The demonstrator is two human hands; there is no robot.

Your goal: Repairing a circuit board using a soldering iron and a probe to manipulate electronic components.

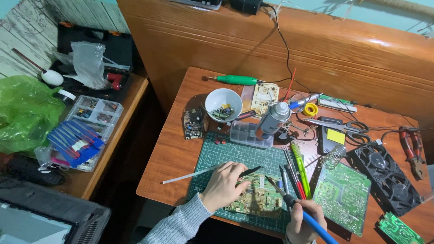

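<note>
Now the soldering iron [289, 201] is clamped in the right hand [300, 223], black tweezers [248, 172] pinched in the left hand [224, 185] (steady on the circuit board [255, 199]).

1. dark green rubber cutting mat [226, 156] with a pale grid printed on it
2. yellowish tan circuit board [255, 199], speckled with solder dots
3. soldering iron with a bright blue handle [312, 221]
4. light green flat circuit board [342, 196] covered in white markings
5. white ceramic bowl [223, 104] of mixed coloured bits
6. crinkly lime green plastic bag [25, 113]
7. reddish brown wooden table [174, 153]
</note>
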